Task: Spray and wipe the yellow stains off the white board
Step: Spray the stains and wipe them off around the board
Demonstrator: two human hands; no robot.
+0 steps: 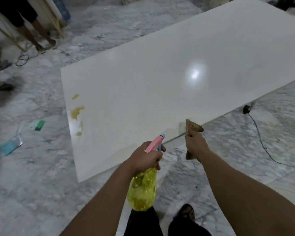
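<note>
White board (160,79), flat, yellow stains (77,112) near its far-left edge; left hand (146,157) grip clenched on spray bottle (142,188), nozzle aimed boardward; right hand (195,145) grip grasping brown cloth (193,127), ready for wiping.

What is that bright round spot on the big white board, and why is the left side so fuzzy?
Head view: the spot is glare, a light reflecting off the glossy white board; the left edge is smeared by motion blur, and the wide lens bends straight lines.
</note>
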